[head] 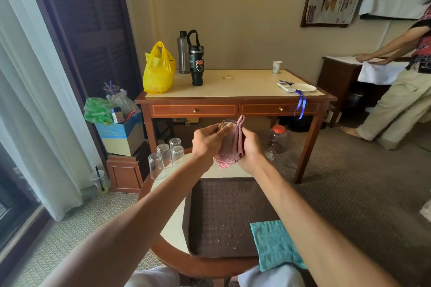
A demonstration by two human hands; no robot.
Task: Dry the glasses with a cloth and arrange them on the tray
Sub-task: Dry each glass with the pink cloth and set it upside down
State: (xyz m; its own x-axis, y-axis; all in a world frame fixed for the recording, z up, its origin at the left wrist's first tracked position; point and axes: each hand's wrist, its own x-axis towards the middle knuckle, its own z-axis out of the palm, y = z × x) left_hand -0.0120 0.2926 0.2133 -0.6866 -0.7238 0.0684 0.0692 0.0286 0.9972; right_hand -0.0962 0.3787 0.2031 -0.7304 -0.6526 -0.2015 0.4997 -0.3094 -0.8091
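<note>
Glass wiped above a wet tray

The left hand [208, 141] pinches a glass [227, 140] by its rim; the right hand [250, 149] presses a pink cloth [235, 147] around it, above the tray [198, 228]. No legible writing.

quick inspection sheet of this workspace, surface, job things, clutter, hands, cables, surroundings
surface: round table bears a brown tray with water drops and no glasses on it.
job's things: four glasses upside down at the table's far left; one glass held up, wrapped in a pink cloth.
clutter: teal cloth lies over the tray's near right corner.
hands: left hand grips the held glass; right hand presses the pink cloth to it.
cables: nothing seen.
surroundings: desk behind with yellow bag, bottles, cup, plate; jar on the carpet; another person at right.
</note>
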